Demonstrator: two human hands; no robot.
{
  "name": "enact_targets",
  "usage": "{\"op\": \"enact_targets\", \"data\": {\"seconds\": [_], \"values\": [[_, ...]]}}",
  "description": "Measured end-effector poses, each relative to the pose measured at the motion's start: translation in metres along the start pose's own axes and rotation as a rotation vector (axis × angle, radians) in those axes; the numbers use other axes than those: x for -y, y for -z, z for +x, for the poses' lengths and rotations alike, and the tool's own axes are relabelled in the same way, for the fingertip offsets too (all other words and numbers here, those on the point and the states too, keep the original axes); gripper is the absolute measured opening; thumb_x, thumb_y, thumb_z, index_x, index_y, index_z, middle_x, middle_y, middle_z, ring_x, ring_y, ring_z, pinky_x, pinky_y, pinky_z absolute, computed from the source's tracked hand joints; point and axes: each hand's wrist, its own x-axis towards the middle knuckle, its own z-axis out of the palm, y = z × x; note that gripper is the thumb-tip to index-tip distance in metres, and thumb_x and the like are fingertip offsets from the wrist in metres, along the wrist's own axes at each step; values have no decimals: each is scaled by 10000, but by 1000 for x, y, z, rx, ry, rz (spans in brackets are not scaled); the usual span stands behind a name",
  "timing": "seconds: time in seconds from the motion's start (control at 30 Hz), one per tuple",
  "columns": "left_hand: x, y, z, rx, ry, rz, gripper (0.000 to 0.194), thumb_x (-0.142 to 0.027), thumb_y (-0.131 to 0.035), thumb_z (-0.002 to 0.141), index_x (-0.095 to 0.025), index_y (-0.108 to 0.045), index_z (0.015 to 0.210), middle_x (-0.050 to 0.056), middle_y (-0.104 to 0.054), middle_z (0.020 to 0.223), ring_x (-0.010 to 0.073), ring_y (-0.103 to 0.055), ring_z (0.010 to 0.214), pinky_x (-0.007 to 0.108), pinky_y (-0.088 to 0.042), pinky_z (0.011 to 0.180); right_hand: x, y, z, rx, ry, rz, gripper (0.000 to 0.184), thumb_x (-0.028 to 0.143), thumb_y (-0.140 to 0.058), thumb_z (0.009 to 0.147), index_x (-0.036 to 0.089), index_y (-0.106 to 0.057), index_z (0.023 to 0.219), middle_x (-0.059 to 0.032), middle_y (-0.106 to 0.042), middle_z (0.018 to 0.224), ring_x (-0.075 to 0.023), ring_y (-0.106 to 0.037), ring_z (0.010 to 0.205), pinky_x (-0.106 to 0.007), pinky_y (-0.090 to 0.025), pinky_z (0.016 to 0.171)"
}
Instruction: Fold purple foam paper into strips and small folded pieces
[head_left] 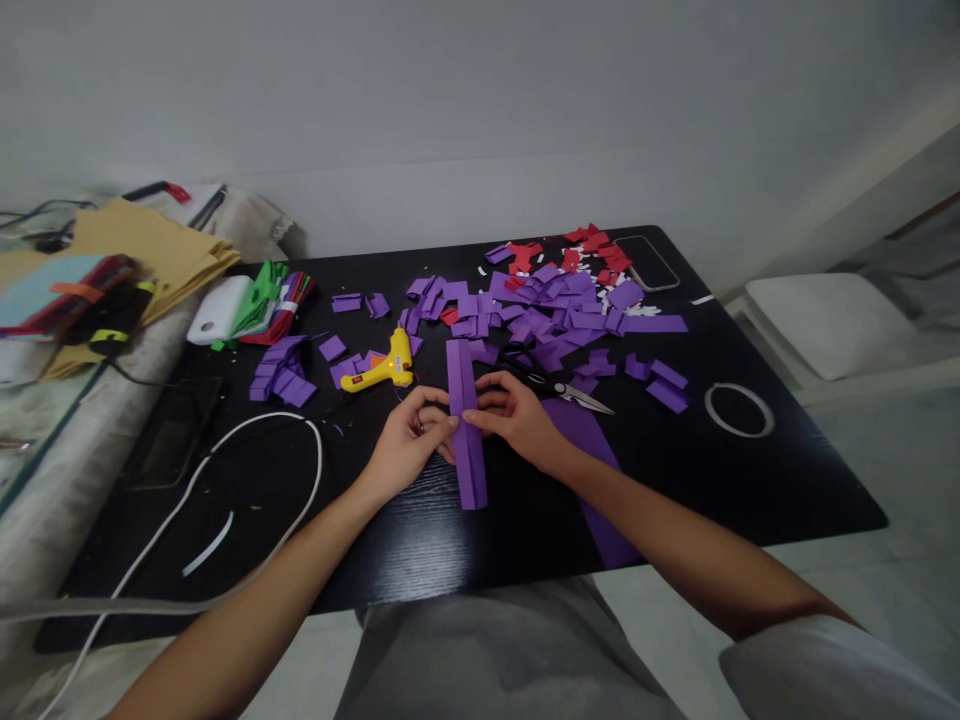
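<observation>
Between my two hands is a long purple paper strip (469,465), creased lengthwise and held over the front middle of the black table. My left hand (412,435) pinches its left edge with thumb and fingers. From the other side my right hand (514,415) grips the right edge, its thumb lying on the paper. Just beyond the left hand lies a yellow glue gun (382,365). Scissors (562,385) with dark handles rest behind the right hand. Partly under my right forearm is a larger purple sheet (592,470).
Many folded purple pieces (555,300) and red scraps (600,245) cover the back right. A tape ring (739,410) lies at the right. Green bundles (259,300) and a phone (172,435) are at left, with a white cable (319,450) looping forward. A white stool (814,320) stands beyond the table (787,480).
</observation>
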Motion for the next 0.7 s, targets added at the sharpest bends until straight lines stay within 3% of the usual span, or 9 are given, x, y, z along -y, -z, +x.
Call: {"op": "enact_targets", "data": {"seconds": [0.1,0.23,0.33,0.5,0.7], "values": [[2,0,1,-66,-45,-6,500,-413,-829,813,-208,-506,1134,-63,-676,641,148,-680,519,270,-616,527,-1,0,0,-14,47,18,557,296,-914,656,264,-501,1028,53,-715,812,-135,-691,721,-304,-583,748],[4,0,0,-134,-161,-1,627,-318,-835,802,-258,-450,1294,-62,-661,826,99,-658,586,253,-621,602,0,1,-2,17,98,-15,448,278,-884,694,251,-546,988,34,-704,838,-140,-697,771,-314,-572,805],[5,2,-2,-101,-212,84,596,-281,-812,826,-259,-525,1349,-12,-639,971,93,-655,696,243,-606,671,2,1,-3,17,122,-69,380,276,-868,710,239,-621,996,12,-706,866,-159,-698,809,-325,-565,826],[7,4,-5,-41,-195,241,594,-301,-745,902,-232,-568,1464,3,-630,866,119,-621,733,238,-547,687,4,1,-4,39,177,-117,358,271,-863,723,238,-677,1028,-10,-723,933,-175,-701,868,-329,-559,849],[10,6,-5,-39,-271,369,694,-319,-808,842,-287,-566,1492,90,-659,1229,185,-659,943,281,-573,771,4,1,-7,113,194,-99,403,265,-852,743,253,-683,1108,-21,-744,989,-189,-714,894,-352,-567,873]]}}
